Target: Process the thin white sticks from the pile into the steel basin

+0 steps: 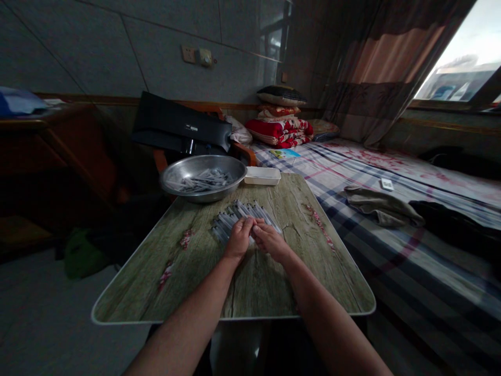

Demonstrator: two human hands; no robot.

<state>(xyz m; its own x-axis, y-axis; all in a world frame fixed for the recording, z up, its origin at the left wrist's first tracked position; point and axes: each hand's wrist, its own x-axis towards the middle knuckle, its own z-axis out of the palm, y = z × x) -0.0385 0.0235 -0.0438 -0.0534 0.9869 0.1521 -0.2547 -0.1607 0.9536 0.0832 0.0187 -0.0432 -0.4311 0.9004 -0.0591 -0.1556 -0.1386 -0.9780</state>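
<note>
My left hand [239, 237] and my right hand [269, 240] meet over the middle of the table, fingers bent and fingertips together. Whatever they pinch is hidden or too small to make out. Just beyond and partly under them lies a row of slim, clear plastic tubes with dark tips, perhaps pen barrels [224, 222], side by side. Behind these stands a wide steel basin [166, 183] with many similar slim pieces loose inside. A shallow white tray [262, 177] sits at the basin's right, near the table's far edge.
The wood-patterned table [188, 292] has rounded corners and a pale rim. A bed [332, 172] with a plaid sheet runs along its right side, holding dark clothing and folded red bedding [279, 131]. A black panel-like object [180, 122] leans behind the basin.
</note>
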